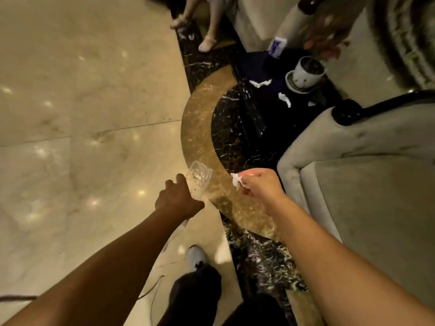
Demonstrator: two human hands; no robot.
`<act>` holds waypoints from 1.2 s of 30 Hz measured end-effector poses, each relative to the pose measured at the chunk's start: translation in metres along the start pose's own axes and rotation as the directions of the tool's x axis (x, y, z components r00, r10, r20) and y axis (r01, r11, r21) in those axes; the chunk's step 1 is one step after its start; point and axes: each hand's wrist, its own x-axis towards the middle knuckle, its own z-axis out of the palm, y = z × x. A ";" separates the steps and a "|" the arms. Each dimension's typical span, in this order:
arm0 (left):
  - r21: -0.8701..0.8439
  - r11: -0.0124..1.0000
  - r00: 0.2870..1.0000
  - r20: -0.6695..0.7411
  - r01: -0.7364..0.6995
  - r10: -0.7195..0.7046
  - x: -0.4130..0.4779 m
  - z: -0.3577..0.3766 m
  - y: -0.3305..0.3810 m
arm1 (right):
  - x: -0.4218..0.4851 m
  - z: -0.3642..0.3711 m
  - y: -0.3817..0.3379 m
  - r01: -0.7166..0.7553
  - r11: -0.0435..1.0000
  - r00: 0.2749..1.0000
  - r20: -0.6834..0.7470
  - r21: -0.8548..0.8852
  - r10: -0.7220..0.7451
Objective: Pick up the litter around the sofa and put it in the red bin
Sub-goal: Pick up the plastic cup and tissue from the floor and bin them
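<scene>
Litter is being held in both hands and is also lying on the floor (pixel 70 102) ahead. A clear plastic tub (pixel 199 178) is being gripped by the left hand (pixel 177 200), with the fingers closed round its near edge; the tub is being carried above the pale marble, at the edge of the brown curved inlay (pixel 200 128). A crumpled white tissue (pixel 236 180) is being pinched by the right hand (pixel 260 185), with thumb and fingers pressed together on it, above the same inlay and just beside the sofa (pixel 353 172) corner.

Further litter is lying on the dark marble beyond the sofa arm: one white scrap (pixel 260 83) and a second scrap (pixel 284 99), well apart from both hands. A clear plastic sheet (pixel 251 109) is lying between the inlay and these scraps. A white plant pot (pixel 304 75) on a saucer is standing near the second scrap. A blue-and-white packet (pixel 277 47) is leaning further back, against a pale upright surface.

The person's white shoe (pixel 196 255) and dark trousers (pixel 195 297) are being shown at the bottom. Another person's feet (pixel 207 44) are being shown at the top. The red bin cannot be seen.
</scene>
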 end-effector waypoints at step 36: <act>0.071 -0.456 -0.212 0.815 -0.887 0.540 -1.054 0.444 0.164 | -1.013 -0.373 0.668 -0.286 0.916 0.099 -0.942 0.282 0.321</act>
